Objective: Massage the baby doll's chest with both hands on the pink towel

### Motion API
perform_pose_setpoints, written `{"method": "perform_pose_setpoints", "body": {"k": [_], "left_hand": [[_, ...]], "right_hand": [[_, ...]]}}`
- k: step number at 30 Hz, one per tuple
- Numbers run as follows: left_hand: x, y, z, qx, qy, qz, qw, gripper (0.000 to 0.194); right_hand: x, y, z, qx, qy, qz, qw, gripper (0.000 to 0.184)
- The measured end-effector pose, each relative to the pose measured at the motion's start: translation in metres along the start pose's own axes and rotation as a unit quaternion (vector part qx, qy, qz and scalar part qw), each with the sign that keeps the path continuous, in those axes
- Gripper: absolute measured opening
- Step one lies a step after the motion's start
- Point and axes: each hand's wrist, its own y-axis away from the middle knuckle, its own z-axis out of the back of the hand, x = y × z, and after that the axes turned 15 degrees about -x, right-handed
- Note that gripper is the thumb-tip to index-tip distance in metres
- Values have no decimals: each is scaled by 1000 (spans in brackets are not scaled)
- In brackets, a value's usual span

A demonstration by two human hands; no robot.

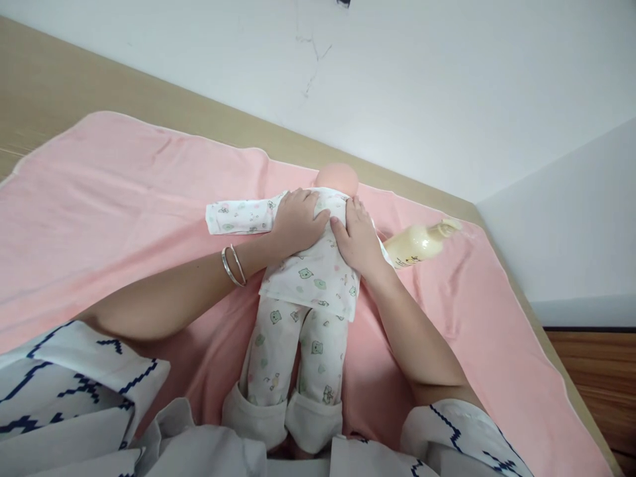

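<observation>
In the head view, a pink cloth (99,192) covers most of a pale wooden bench (50,73), whose far edge runs slantwise along a white wall (422,86). A strip of bare wood shows behind the cloth, widest at the far left and narrow toward the right corner. The right edge drops off beside a brown wood-grained surface (596,371). The broadest room for moving is on the left, where the cloth spreads well past the doll; on the right, a pale yellow pump bottle (415,245) is near the right wrist — whether it stands or lies, I cannot tell.

The doll (308,271) lies lengthwise mid-cloth, head toward the wall, legs toward the person, one sleeve (238,216) stretched out to the left. Both hands rest palm down on its upper body. The left hand (298,222), two bracelets (231,265) at its wrist, angles inward; the right hand (358,237) points more directly away. Each grip is spread — fingers laid flat, thumbs turned toward each other, pinching nothing.
</observation>
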Motion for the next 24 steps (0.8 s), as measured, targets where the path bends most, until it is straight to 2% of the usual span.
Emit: {"method": "perform_pose_setpoints", "body": {"k": [5,9,12,15,17,20,22,24], "left_hand": [[3,-2,-1,7,3,-7,1000,40],[6,-3,-2,16,4,-19,1000,40],[4,-4,0,26,-19,-25,999,41],[-5,0,7,42,-65,-41,996,42],[-14,5,15,60,-94,-71,991,44],[-28,12,28,106,-121,-158,974,41],[-32,11,34,138,-136,-214,957,38],[-30,7,35,154,-141,-221,953,35]], "right_hand": [[24,27,1,-18,59,32,998,75],[36,38,1,-15,21,82,996,64],[30,26,0,8,-14,50,999,65],[15,7,-2,-2,-28,-3,1000,71],[6,-1,-4,-15,-31,-18,999,75],[0,-5,-3,-8,-20,-5,1000,77],[3,-2,0,7,2,10,1000,77],[11,3,5,18,32,25,999,77]]}}
